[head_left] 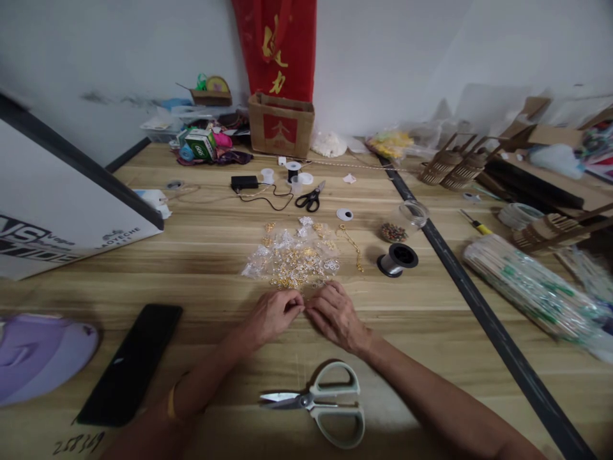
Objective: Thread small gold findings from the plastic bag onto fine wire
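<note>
My left hand [275, 313] is closed in a pinch, thumb against fingertips, over the middle of the wooden table. Close beside it my right hand [338, 317] also has its fingers pressed together, the fingertips almost meeting those of the left. What they pinch is too small to name. Just beyond the fingertips lies a pile of small gold and silver jewellery findings [297, 262], partly on clear plastic bags. A gold chain [354, 246] lies to the right of the pile. White-handled scissors [318, 399] rest nearer me, between my forearms.
To the right stand a wire spool [397, 260] and a clear jar of beads [395, 231]. Black scissors [311, 198] lie behind the pile. A black phone [131, 364] and a purple object [43, 358] are at left, below a large white box [67, 211]. Wrapped sticks [531, 287] lie far right.
</note>
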Available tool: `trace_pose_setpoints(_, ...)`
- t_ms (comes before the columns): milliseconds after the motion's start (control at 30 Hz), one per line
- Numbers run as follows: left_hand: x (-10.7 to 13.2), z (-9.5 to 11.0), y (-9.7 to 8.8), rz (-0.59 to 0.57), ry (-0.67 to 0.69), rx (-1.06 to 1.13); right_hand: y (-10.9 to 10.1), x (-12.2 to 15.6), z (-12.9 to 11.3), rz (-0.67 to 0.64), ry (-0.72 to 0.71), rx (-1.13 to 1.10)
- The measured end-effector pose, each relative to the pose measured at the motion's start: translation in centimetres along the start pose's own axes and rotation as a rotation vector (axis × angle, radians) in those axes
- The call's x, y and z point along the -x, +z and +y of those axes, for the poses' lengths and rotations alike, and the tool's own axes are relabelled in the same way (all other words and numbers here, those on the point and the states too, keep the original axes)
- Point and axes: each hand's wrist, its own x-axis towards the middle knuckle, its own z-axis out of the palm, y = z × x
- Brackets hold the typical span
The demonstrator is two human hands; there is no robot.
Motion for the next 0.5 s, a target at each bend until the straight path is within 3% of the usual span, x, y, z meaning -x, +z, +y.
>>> trace_pose_setpoints(500,-0.2,0.0,-1.2,0.018,-0.004,0.008,-0.1,0.0,0.0,0.017,0.025,-0.031)
